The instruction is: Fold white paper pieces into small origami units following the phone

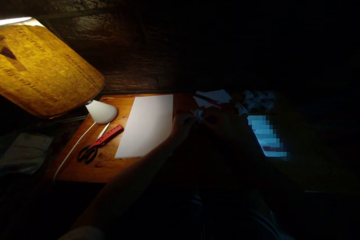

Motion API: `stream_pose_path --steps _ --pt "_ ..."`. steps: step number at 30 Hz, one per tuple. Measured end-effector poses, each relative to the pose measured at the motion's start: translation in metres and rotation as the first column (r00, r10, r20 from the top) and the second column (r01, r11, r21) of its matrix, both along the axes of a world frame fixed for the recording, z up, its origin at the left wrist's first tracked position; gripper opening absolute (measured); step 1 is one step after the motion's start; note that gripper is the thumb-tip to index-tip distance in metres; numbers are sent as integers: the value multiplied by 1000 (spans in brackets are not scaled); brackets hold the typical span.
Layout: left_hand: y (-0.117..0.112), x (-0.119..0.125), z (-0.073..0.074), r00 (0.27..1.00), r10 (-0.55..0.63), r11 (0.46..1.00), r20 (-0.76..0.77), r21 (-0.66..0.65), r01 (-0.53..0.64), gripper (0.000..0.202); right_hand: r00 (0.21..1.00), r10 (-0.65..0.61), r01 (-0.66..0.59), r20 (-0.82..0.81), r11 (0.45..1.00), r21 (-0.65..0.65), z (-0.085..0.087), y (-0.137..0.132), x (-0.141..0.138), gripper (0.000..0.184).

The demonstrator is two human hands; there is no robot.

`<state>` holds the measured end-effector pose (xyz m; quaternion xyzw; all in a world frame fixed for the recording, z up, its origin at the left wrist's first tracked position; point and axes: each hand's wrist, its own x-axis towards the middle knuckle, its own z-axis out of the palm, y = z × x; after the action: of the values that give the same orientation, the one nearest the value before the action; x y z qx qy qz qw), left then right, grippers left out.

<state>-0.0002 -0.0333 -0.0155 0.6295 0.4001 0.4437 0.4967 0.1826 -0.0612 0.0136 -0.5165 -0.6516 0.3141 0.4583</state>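
In the head view, a small crumpled or folded piece of white paper [198, 113] is held up between my two hands, over the dim middle of the wooden table. My left hand [182, 122] closes on it from the left, its wrist at the right edge of a stack of white sheets [149, 127]. From the right, my right hand [216, 119] is closed at the same piece; deep shadow blurs its fingers. Just beyond the hands lie white paper scraps [222, 95] with a dark, thin tool [204, 99], partly red, across them.
A lamp with a printed shade [50, 71] and white base [102, 112] stands at left, its cord crossing the table. Nearby lie black-handled scissors [91, 153] and a red perforated strip [108, 135]. Right are a lit phone [266, 135] and several folded paper pieces [258, 100].
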Motion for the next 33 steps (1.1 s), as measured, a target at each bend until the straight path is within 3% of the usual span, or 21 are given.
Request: stream_pose_path --steps 7,11,15,20,27,33 --pt "4 3 -1 999 1 995 54 -104 5 34 995 -60 59 -78 998 -11 -9 5 -3 14" --pt "6 4 -3 998 60 998 -13 -28 -61 32 993 -115 114 -15 992 -54 -7 7 -1 7" --pt "8 3 -2 999 40 999 -18 9 -40 35 995 -95 98 37 992 -77 0 5 -1 6" --pt "8 1 1 999 22 999 -31 32 -21 36 999 -29 28 -25 999 -43 -1 4 -1 12" --pt "7 1 2 1000 12 995 -28 100 -9 34 998 -55 53 -34 997 -57 -9 5 -3 13" --pt "5 2 0 1000 -11 997 9 71 11 33 996 -75 73 -55 997 -38 -5 2 -7 13"
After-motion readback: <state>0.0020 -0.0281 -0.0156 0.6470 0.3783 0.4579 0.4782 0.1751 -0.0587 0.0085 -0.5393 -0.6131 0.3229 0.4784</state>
